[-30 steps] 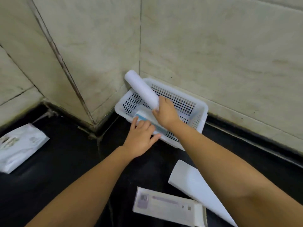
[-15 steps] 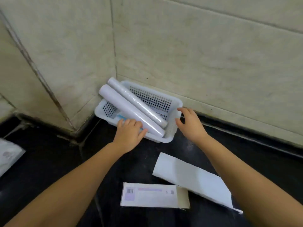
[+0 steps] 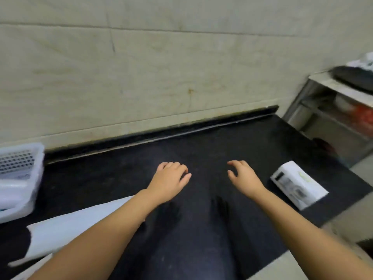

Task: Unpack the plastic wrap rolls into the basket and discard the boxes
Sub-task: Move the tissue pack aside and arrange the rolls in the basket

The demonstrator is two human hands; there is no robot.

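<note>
A white basket (image 3: pixel 22 178) at the far left edge holds pale rolls, blurred. An emptied white box (image 3: pixel 80 225) lies flat near left on the black desk (image 3: pixel 201 150); another box (image 3: pixel 298 184) sits at right, seemingly unopened. Left hand (image 3: pixel 169 182) and right hand (image 3: pixel 244 178) hover mid-desk, fingers (image 3: pixel 234 163) loosely spread, holding nothing.

basket (image 3: pixel 30 162) far left on the counter (image 3: pixel 201 229), against the wall (image 3: pixel 161 67) | flattened box (image 3: pixel 80 225) before it, under the left forearm | both hands (image 3: pixel 169 181) (image 3: pixel 243 175) over counter centre | full box (image 3: pixel 298 184) right of them | shelf (image 3: pixel 333 110) far right
</note>
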